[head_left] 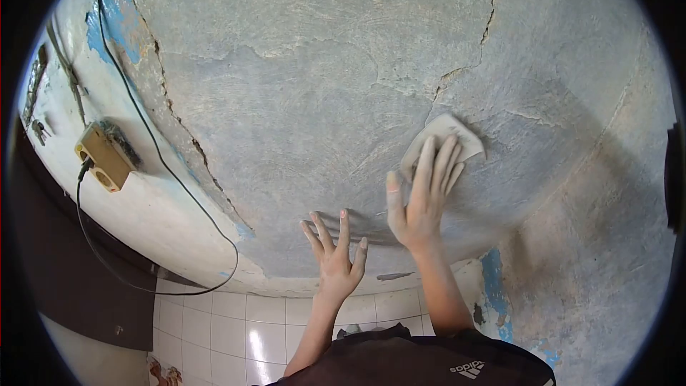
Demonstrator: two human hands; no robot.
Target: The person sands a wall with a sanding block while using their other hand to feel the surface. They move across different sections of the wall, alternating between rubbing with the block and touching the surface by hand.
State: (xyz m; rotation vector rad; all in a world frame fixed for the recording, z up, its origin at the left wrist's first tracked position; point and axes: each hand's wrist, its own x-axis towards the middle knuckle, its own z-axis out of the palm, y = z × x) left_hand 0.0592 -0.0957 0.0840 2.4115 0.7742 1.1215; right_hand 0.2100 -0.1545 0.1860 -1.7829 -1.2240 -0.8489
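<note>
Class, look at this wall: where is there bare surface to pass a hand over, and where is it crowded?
Free: the wide grey plaster above both hands, between the flaking edge on the left and the crack at upper right. Crowded: where the right hand presses sandpaper, the left hand just beside it, and the far left strip holding the socket box and cable.

The person's right hand is pressing a folded sheet of pale sandpaper flat against the rough grey plastered wall. The left hand is lying spread on the wall lower left of it. A boxy beige socket is sitting far left, a thin black cable hanging from it above the white tiles.
</note>
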